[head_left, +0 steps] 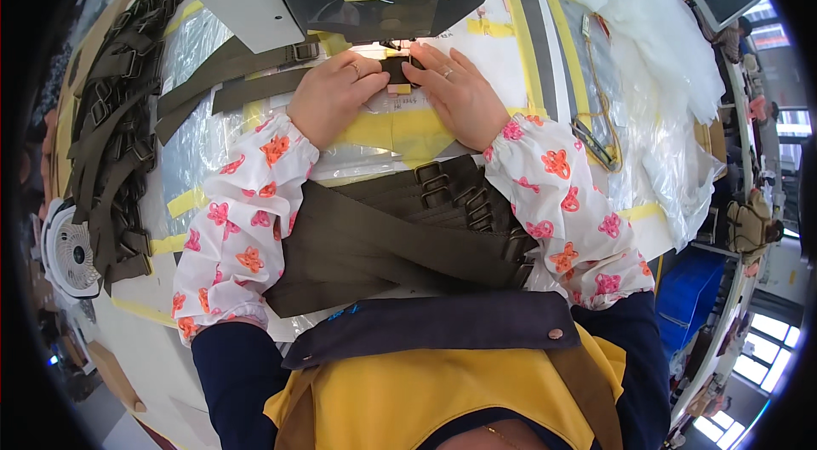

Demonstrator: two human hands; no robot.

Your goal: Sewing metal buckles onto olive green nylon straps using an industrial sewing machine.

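Strap [395, 71] is lying L–R betw. L hand [338, 96] & R hand [462, 94], equally nr; fingers are bending loosely, touching it, pinch unclear.

Looked like a sewing workshop. Sewing machine [362, 17] stood over a taped table [153, 326]; buckled straps [374, 233] lay in piles.

Straps [366, 237] olive-brown; sleeve covers [247, 216] white, pink-and-orange patterned; tape [396, 131] yellow.
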